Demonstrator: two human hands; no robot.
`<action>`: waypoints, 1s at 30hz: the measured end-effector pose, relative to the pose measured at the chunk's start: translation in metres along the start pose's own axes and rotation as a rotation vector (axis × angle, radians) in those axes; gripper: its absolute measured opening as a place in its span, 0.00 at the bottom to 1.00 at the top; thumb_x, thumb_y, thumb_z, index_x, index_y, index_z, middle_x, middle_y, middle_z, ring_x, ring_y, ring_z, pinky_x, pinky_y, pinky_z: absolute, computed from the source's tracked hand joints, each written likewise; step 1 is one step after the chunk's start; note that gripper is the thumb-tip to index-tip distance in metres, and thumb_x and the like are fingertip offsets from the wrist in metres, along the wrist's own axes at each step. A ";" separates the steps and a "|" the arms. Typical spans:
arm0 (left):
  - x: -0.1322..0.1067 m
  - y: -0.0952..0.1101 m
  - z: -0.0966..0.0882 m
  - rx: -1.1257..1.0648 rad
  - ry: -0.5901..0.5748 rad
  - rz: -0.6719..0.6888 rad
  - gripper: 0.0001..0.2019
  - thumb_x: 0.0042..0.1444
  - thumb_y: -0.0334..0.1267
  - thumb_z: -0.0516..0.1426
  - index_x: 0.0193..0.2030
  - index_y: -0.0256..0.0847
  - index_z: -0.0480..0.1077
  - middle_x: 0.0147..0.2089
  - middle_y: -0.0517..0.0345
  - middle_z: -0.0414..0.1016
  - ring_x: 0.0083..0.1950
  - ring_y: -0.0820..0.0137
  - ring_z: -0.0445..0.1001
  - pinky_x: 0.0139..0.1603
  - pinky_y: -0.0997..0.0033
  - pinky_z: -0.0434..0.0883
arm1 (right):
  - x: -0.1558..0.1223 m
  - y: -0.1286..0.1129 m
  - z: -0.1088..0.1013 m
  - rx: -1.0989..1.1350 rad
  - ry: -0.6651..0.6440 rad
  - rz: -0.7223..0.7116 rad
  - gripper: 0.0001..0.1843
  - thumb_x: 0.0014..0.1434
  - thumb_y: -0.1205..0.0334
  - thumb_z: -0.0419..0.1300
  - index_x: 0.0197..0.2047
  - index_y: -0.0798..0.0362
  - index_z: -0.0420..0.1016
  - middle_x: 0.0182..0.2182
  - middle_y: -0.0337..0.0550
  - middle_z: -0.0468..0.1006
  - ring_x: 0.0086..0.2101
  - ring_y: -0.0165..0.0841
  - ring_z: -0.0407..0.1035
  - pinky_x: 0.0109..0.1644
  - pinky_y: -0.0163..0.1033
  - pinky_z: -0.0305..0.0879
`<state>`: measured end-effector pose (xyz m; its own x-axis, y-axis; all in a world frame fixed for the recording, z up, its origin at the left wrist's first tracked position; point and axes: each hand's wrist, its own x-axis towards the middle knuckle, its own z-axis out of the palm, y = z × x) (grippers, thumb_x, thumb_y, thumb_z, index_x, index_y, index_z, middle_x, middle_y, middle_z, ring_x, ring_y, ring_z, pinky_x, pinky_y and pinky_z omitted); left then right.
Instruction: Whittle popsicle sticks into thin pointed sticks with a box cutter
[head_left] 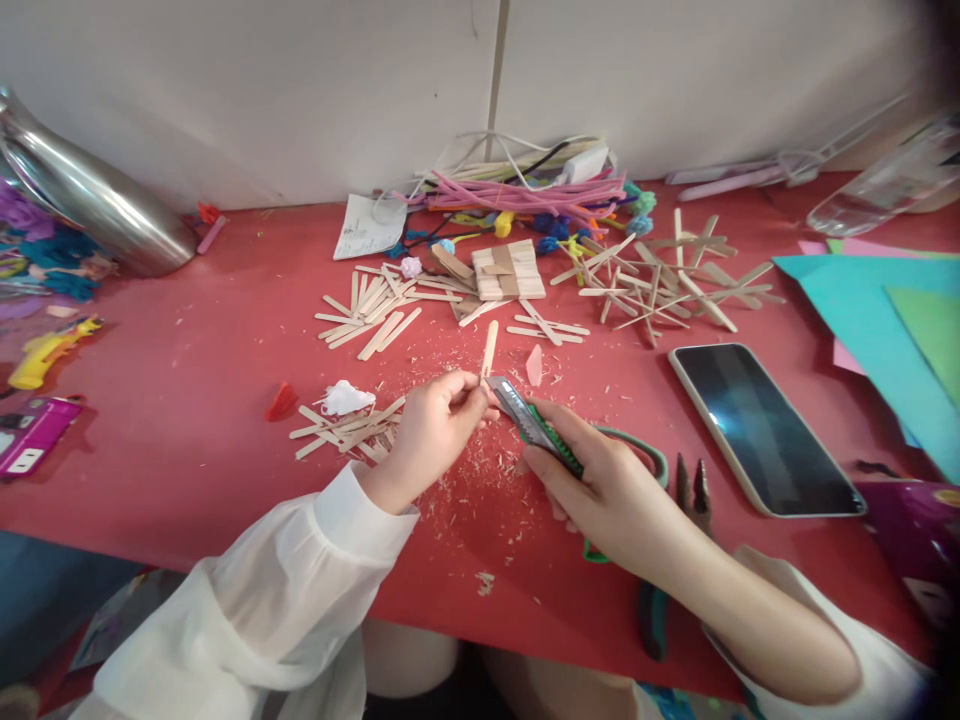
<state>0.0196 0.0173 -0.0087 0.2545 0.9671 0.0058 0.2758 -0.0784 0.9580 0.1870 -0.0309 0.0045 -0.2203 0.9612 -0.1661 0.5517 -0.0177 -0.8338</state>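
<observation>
"While the left hand (442, 425) pinches the flat pale wooden stick (490, 348) between thumb and bent fingers at the centre of the frame, how is the right hand (592, 475) placed?"

"It's curled round the slim green-and-grey metal box cutter (529, 418), just right of centre, blade tip at the stick's lower part, close to the left thumb. Whether it bites the wood I can't tell."

"What could go wrong?"

"A slip, I'd say. Pushed too hard, or catching the grain, the blade could skid into that thumb. So thin a stick might also snap or twist in such a small pinch."

"And around them?"

"Fine pale wood shavings (480, 475) litter the red desk (225, 400) below centre and could hide a dropped sliver. The dark-tipped metal pliers (696, 505) at lower right lie near the right forearm, so a wide swing might knock them"
</observation>
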 end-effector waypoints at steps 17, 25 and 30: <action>-0.001 -0.002 0.000 0.031 0.003 -0.004 0.10 0.60 0.39 0.49 0.33 0.37 0.67 0.32 0.53 0.77 0.37 0.70 0.77 0.38 0.71 0.75 | 0.000 -0.003 0.000 -0.033 0.032 -0.074 0.20 0.60 0.58 0.49 0.53 0.57 0.61 0.14 0.28 0.62 0.13 0.27 0.61 0.17 0.31 0.58; -0.001 0.000 0.000 0.029 0.008 0.003 0.09 0.60 0.38 0.50 0.33 0.37 0.67 0.32 0.54 0.76 0.36 0.70 0.77 0.38 0.71 0.75 | -0.001 -0.004 -0.001 -0.045 0.024 -0.039 0.21 0.59 0.58 0.49 0.54 0.57 0.61 0.14 0.29 0.62 0.13 0.27 0.61 0.17 0.32 0.58; -0.001 0.001 0.000 0.030 0.018 -0.003 0.09 0.60 0.38 0.50 0.31 0.37 0.66 0.31 0.55 0.76 0.36 0.70 0.77 0.37 0.71 0.75 | -0.001 -0.003 -0.001 -0.037 0.025 -0.055 0.19 0.59 0.58 0.48 0.53 0.56 0.61 0.14 0.28 0.62 0.13 0.27 0.61 0.18 0.32 0.58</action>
<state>0.0198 0.0163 -0.0081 0.2369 0.9715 0.0080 0.3045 -0.0820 0.9490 0.1858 -0.0313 0.0078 -0.2315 0.9669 -0.1071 0.5684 0.0451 -0.8215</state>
